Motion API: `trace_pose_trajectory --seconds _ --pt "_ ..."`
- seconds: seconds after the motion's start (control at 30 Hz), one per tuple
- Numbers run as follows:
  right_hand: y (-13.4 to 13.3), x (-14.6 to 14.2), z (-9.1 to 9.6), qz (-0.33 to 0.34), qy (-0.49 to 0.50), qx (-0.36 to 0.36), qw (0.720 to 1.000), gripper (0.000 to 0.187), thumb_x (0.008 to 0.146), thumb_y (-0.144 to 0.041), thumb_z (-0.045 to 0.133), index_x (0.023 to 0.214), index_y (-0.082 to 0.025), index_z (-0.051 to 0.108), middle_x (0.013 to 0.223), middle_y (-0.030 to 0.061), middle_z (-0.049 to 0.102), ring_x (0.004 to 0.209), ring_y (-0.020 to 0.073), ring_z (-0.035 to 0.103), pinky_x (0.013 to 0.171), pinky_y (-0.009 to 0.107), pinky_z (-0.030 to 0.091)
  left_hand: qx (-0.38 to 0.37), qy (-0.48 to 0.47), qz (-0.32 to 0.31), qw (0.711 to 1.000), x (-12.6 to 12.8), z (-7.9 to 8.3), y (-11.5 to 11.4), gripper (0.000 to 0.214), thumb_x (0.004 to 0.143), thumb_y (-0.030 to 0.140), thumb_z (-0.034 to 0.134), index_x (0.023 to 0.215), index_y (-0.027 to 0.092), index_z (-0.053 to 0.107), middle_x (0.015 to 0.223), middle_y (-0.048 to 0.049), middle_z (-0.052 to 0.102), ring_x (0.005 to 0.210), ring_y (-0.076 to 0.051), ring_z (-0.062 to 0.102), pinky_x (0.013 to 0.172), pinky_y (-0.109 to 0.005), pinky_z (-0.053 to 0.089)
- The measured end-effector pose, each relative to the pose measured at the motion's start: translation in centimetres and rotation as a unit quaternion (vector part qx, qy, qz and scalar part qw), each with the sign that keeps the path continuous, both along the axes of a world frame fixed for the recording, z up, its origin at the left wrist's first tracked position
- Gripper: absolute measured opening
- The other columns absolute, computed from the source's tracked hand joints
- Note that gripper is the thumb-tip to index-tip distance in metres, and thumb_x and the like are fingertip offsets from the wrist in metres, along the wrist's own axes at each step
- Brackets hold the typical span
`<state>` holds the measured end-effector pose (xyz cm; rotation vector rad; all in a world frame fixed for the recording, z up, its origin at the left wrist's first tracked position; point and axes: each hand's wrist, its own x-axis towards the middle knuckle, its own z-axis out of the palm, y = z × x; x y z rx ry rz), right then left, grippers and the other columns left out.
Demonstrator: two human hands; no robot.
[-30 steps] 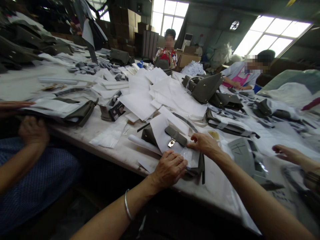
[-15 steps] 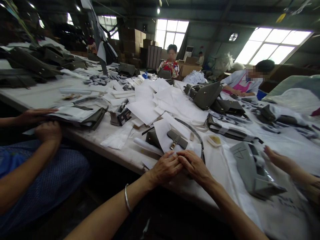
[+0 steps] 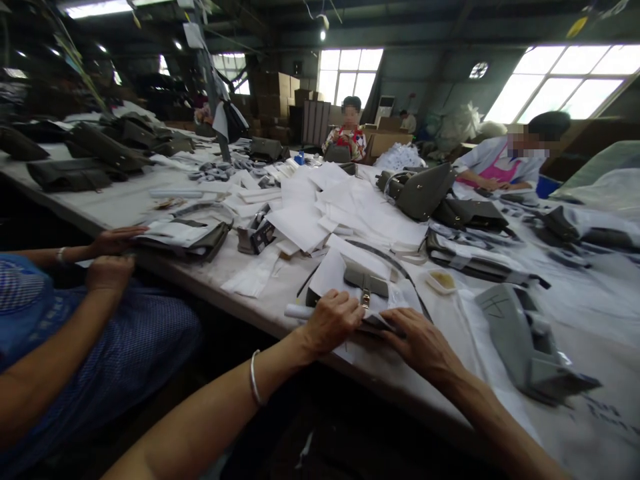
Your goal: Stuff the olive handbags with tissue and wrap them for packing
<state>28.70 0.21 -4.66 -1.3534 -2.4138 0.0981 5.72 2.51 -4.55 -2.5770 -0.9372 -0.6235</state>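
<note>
A grey-green handbag (image 3: 374, 283) lies at the table's near edge, partly covered by white paper, with a gold clasp on its small strap. Curled fingers of my left hand (image 3: 334, 321) grip its near edge, just left of the clasp. My right hand (image 3: 423, 340) holds the same edge farther right, its fingers over the top and its thumb below. The bag's dark handle (image 3: 407, 270) arches behind the right hand. A white paper roll (image 3: 299, 311) sticks out beside the left hand. My fingers hide part of the near edge.
Loose white sheets (image 3: 300, 223) are heaped beyond the bag. A small dish (image 3: 443, 280) and a grey bag piece (image 3: 525, 340) lie to the right. At left, a co-worker's hands (image 3: 113, 263) rest by another bag (image 3: 200, 237). More bags (image 3: 420, 190) stand farther back.
My hands, close together before, have moved apart along the bag's near edge. The left hand's fingers have curled in. The view has shifted slightly; the co-worker's hand at far right is gone from view.
</note>
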Motion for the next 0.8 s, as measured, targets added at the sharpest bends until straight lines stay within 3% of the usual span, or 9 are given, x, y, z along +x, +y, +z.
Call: trace_pose_trajectory --seconds 0.17,0.33,0.47,0.6,0.8 --pt "0.1 -0.9 -1.0 0.018 0.023 0.027 0.999 0.036 0.081 -0.014 0.056 0.116 -0.019 0.059 0.121 0.0113 0.065 0.113 0.0266 0.061 0.097 0.045 0.051 -0.012 -0.016 -0.036 0.999 2.9 -0.2 -3.2 0.005 0.094 0.015 0.050 0.091 0.016 0.054 0.086 -0.0042 0.061 0.079 -0.020 0.058 0.068 -0.034 0.041" --pt "-0.2 -2.2 -1.9 -0.001 0.026 0.063 0.998 0.046 0.084 -0.018 0.056 0.130 -0.019 0.051 0.130 0.0131 0.060 0.119 0.0286 0.057 0.102 0.048 0.048 -0.048 -0.018 0.021 0.998 -0.2 0.9 -2.2 0.008 0.095 0.025 0.054 0.094 0.017 0.056 0.087 -0.0041 0.064 0.083 -0.021 0.060 0.073 -0.035 0.045" --pt "-0.4 -3.2 -2.3 -0.019 0.020 0.093 0.995 0.053 0.086 -0.018 0.055 0.138 -0.019 0.044 0.134 0.0144 0.057 0.123 0.0292 0.054 0.104 0.049 0.046 -0.029 -0.058 0.024 0.998 -3.0 0.0 -0.9 0.015 0.096 0.029 0.054 0.107 0.019 0.059 0.104 -0.0049 0.068 0.101 -0.021 0.062 0.095 -0.038 0.042" --pt "-0.4 -4.0 -2.2 -0.030 0.009 0.100 0.995 0.059 0.090 -0.020 0.052 0.146 -0.021 0.035 0.140 0.0130 0.054 0.126 0.0288 0.053 0.105 0.050 0.045 -0.018 -0.089 0.073 0.993 -3.6 -0.9 -0.7 0.027 0.096 0.034 0.055 0.119 0.021 0.058 0.117 -0.0073 0.067 0.118 -0.025 0.056 0.106 -0.048 0.034" --pt "-0.4 -3.9 -2.2 -0.019 -0.034 0.110 0.993 0.044 0.093 -0.019 0.045 0.136 -0.024 0.051 0.140 0.0110 0.055 0.125 0.0296 0.054 0.104 0.050 0.043 -0.128 -0.075 0.058 0.987 -4.1 0.6 -0.2 0.035 0.089 0.040 0.065 0.117 0.021 0.061 0.119 -0.0072 0.066 0.115 -0.026 0.058 0.102 -0.045 0.041"
